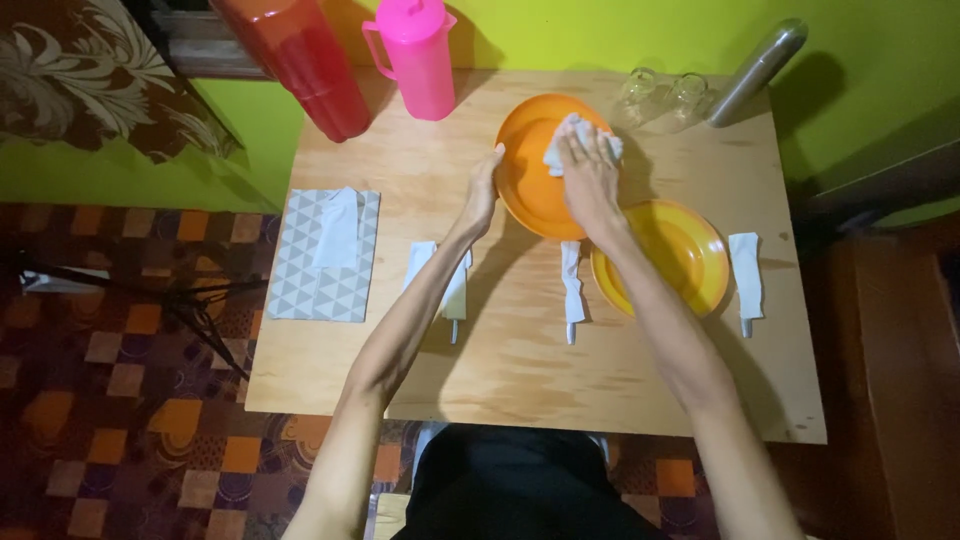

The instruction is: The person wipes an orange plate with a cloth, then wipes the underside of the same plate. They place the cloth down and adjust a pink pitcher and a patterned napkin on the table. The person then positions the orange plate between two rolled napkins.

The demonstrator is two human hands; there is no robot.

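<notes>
- Two hands work on one orange plate point(530, 190), which sits tilted near the table's point(520, 370) far edge, overlapping a second yellow-orange plate point(690, 255).
- The grey patterned tissue box point(322, 255) lies far left (a tissue sticks up from it).
- The left hand point(482, 195) clasps the plate's left rim.
- The right hand point(590, 175) presses a crumpled white tissue point(560, 150) onto the plate, fingers closed over it.
- Wrapped cutlery point(745, 275) lies rightmost.

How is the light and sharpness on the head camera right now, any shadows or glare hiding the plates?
Head view: light falls on the table, corners dim; both arms cast soft shadows on the wood; right hand and cloth slightly soft; no glare on the orange plate; glasses look blurred.
</notes>
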